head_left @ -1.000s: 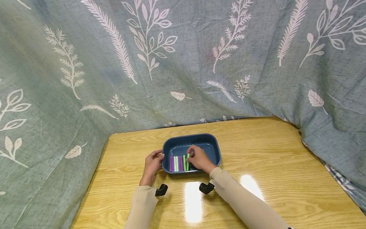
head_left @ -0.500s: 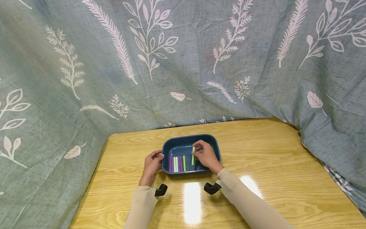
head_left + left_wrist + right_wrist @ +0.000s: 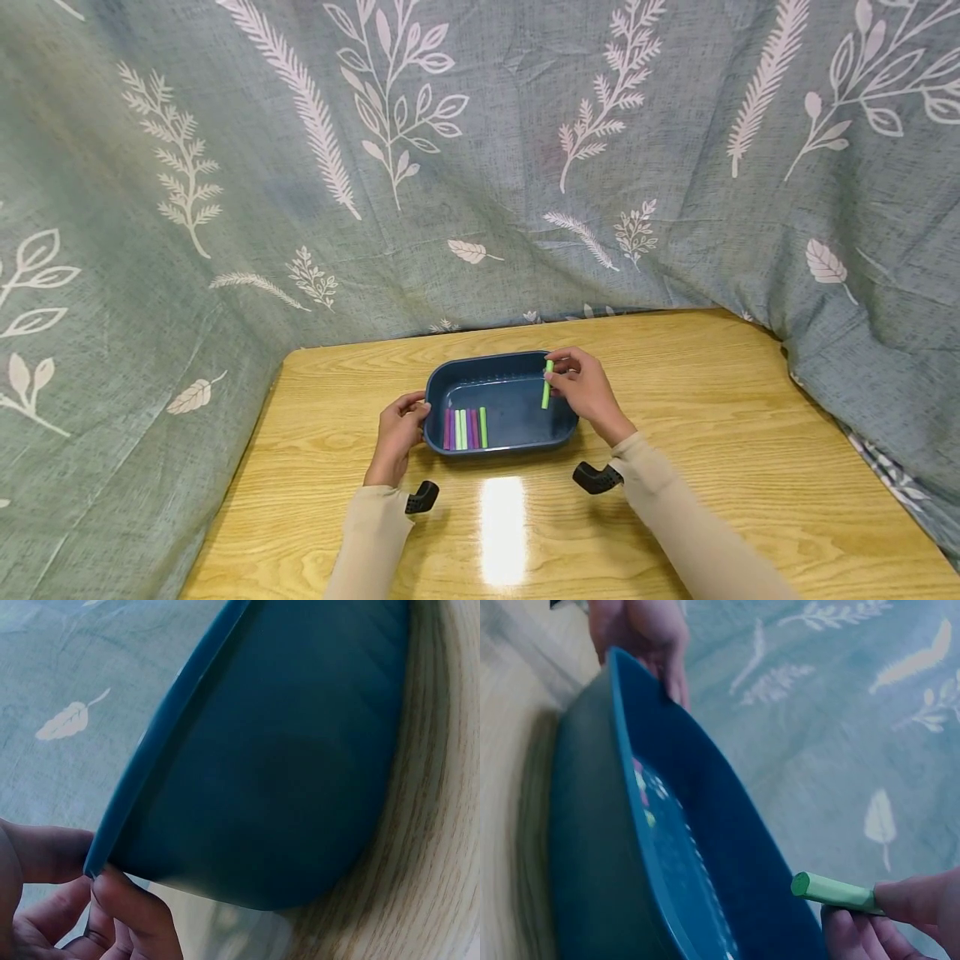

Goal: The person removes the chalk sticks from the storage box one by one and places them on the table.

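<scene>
A dark blue rectangular tub (image 3: 513, 421) stands on the table. My left hand (image 3: 397, 429) pinches its left rim; the left wrist view shows the thumb on one side of the wall (image 3: 255, 772) and fingers on the other. Between thumb and fingers, my right hand (image 3: 590, 392) holds a green chalk stick (image 3: 547, 390) over the tub's right end. That chalk (image 3: 836, 891) shows its flat round end in the right wrist view. Purple and pale green chalk sticks (image 3: 461, 429) lie side by side at the tub's left, with one bright green chalk (image 3: 483, 427) at the right of the row.
The wooden table (image 3: 712, 392) extends on both sides and in front of the tub. A grey-green curtain (image 3: 480, 167) with white leaf prints hangs behind and at the sides. Black wrist camera mounts (image 3: 597, 478) stick out near both sleeves.
My right hand has lifted the green chalk from the end of the row and carried it to the tub's right side. The left hand and tub have stayed in place.
</scene>
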`<state>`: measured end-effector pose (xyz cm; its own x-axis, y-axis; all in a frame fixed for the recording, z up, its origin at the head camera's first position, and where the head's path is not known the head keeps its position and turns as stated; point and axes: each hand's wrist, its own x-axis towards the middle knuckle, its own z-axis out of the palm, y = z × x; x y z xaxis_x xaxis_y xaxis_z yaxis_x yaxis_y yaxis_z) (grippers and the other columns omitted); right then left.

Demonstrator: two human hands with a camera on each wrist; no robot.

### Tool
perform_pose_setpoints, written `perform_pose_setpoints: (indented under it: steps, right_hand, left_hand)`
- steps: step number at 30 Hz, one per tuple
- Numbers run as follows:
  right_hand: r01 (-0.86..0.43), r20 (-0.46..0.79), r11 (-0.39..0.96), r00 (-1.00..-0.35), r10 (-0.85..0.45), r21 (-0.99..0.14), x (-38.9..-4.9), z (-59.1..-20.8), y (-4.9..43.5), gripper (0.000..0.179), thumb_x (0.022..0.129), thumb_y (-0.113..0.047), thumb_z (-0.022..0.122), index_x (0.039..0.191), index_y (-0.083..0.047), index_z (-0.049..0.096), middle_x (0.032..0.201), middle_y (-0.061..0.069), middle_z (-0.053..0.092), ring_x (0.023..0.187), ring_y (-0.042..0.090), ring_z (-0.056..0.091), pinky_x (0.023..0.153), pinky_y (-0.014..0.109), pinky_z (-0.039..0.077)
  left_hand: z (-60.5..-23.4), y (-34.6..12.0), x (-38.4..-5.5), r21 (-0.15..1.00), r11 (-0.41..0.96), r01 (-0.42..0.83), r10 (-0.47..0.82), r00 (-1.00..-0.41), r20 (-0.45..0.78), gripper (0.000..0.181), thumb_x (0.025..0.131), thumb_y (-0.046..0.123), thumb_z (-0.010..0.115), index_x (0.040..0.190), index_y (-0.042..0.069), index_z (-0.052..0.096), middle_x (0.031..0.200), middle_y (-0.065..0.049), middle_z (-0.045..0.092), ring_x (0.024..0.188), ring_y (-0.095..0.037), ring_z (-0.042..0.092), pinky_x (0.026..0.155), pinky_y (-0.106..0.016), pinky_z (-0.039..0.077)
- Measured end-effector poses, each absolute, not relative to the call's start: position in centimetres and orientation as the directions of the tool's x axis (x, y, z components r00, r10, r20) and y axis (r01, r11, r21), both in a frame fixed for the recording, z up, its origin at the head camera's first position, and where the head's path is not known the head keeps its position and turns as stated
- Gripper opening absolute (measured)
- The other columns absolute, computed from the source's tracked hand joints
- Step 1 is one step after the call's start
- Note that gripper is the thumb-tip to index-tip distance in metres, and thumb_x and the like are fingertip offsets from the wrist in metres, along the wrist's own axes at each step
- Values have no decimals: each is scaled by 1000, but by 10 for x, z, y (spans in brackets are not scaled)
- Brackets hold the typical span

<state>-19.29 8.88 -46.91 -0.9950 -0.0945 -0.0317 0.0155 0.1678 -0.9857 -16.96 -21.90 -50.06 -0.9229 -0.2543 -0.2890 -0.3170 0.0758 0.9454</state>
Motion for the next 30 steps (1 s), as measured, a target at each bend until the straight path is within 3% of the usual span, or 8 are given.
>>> perform_pose_setpoints:
  steps: [7, 16, 25, 30]
  right_hand:
    - [25, -34, 165, -998, -51, -986, -195, -471, 117, 31, 104, 4, 61, 135, 9, 58, 119, 27, 64, 89, 13, 68, 83, 38, 63]
    - [72, -77, 180, -997, -20, -981, -191, -483, 147, 34, 105, 2, 62, 137, 10, 56, 122, 29, 63, 86, 10, 67, 83, 35, 63]
    - [87, -99, 336, -995, -18, -938, -186, -503, 172, 35, 105, 0, 62, 138, 11, 57, 123, 30, 61, 97, 26, 70, 80, 37, 62]
    - [86, -101, 380, -995, -19, -921, -184, -508, 180, 32, 104, 3, 62, 133, 14, 58, 118, 31, 61, 95, 29, 70, 73, 34, 61]
  left_hand:
    - [-500, -219, -169, 949, 68, -308, -251, -926, -282, 30, 105, 4, 60, 134, -4, 64, 98, -4, 57, 76, -15, 56, 56, -23, 50]
    - [-499, -217, -168, 954, 61, -295, -252, -929, -271, 31, 105, 4, 60, 134, -6, 63, 98, -5, 58, 73, -13, 56, 55, -22, 50]
    - [-498, -217, -166, 952, 53, -301, -254, -926, -278, 30, 105, 4, 61, 134, -5, 64, 97, -4, 58, 73, -13, 56, 55, -23, 49]
    - [-496, -217, -166, 954, 45, -297, -251, -927, -277, 32, 105, 4, 62, 135, -6, 63, 96, -3, 56, 68, -11, 54, 53, -22, 48]
